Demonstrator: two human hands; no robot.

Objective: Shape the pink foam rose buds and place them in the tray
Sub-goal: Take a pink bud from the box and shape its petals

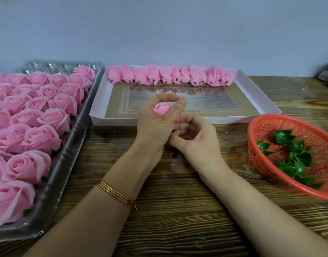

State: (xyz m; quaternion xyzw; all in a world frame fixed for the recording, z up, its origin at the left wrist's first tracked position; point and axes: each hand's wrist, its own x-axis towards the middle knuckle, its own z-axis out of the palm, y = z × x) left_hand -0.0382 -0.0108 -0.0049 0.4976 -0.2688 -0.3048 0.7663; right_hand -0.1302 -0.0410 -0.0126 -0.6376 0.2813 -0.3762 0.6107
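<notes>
Left hand [155,123] had the rose bud [161,109] wrapped in curled fingers and thumb, only its top poking out, dead centre above the table [178,201]. Right hand [194,140] sat against it at 4 o'clock, fingers curled in, couldn't tell if they pinched anything. Clear tray [70,164] of finished roses [42,138] at 9 o'clock, white box [233,120] of loose buds [170,75] at 12, red basket [281,125] at 3.

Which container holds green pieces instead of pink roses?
The round red plastic basket on the right; the clear plastic tray and white cardboard box hold pink foam flowers.
</notes>
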